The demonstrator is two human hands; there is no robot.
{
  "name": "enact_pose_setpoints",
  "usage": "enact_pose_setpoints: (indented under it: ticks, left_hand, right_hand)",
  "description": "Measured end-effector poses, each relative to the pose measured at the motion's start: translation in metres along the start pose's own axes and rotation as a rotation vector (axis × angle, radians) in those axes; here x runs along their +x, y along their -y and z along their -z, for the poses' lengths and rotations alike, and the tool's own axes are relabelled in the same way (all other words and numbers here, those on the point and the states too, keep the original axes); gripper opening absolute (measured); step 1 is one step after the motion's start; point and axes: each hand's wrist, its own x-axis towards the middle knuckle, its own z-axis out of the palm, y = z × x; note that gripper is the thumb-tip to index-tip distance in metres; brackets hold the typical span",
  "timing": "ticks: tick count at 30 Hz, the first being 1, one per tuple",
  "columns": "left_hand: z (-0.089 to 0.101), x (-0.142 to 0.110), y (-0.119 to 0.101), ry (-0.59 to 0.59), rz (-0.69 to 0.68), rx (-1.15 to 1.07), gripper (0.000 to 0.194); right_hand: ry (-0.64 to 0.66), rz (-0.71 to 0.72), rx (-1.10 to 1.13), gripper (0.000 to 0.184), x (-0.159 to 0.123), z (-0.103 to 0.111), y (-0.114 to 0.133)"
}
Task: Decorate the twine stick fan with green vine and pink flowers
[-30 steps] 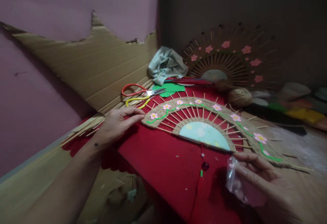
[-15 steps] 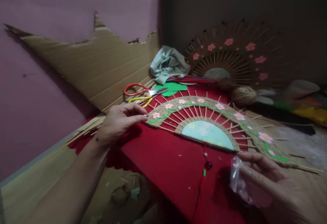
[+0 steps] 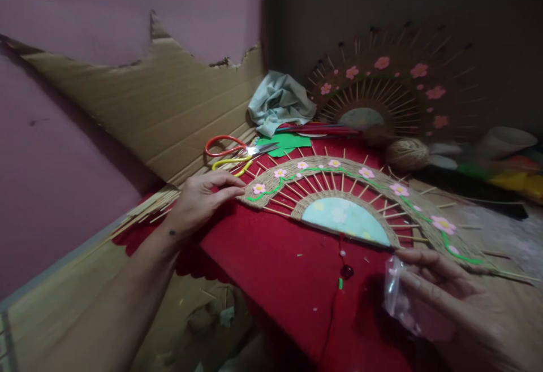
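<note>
Just beyond the left hand [image 3: 199, 198] pinching the fan [image 3: 314, 163] lie scissors [image 3: 253, 150], then cloth [image 3: 280, 100]; the right hand [image 3: 462, 293] pinches a bag [image 3: 399, 298].

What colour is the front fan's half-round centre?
The half-round centre is pale blue with yellowish and whitish patches; the head view shows it best.

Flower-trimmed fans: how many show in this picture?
2. The near fan lies partly on the red cover, its left end at the left hand; the far fan stands behind it, in shadow. Others could be hidden in the dark.
</note>
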Motion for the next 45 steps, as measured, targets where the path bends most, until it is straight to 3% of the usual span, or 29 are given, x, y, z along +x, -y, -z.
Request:
enact_pose_setpoints:
  ticks: [5,11,23,28,32,36,41,45]
  left_hand:
    - [-0.006,0.001,0.019,0.050,-0.196,0.085,0.016]
    - [-0.011,0.004,0.029,0.055,-0.208,0.111,0.018]
    - [-0.005,-0.008,0.028,0.172,-0.313,0.301,0.028]
    - [-0.007,-0.017,0.023,0.180,-0.389,0.413,0.034]
    - [-0.010,-0.021,0.022,0.181,-0.438,0.572,0.045]
    - [-0.010,-0.024,0.024,0.190,-0.414,0.588,0.049]
    - [-0.007,-0.025,0.023,0.054,-0.272,0.414,0.048]
    - [-0.007,-0.028,0.019,0.040,-0.317,0.440,0.046]
  right_hand:
    - [0.004,-0.016,-0.004,0.037,0.000,0.002,0.000]
    - [0.005,0.015,-0.011,0.037,0.001,0.002,-0.002]
    - [-0.005,-0.014,0.006,0.039,0.001,0.002,-0.001]
    - [0.048,0.030,0.002,0.040,0.008,0.010,-0.006]
    - [0.004,0.007,-0.004,0.040,0.008,0.011,-0.006]
    - [0.068,0.003,0.027,0.040,0.009,0.014,-0.009]
    - [0.139,0.007,0.047,0.035,0.011,0.017,-0.012]
    - [0.157,0.016,0.048,0.034,0.012,0.018,-0.012]
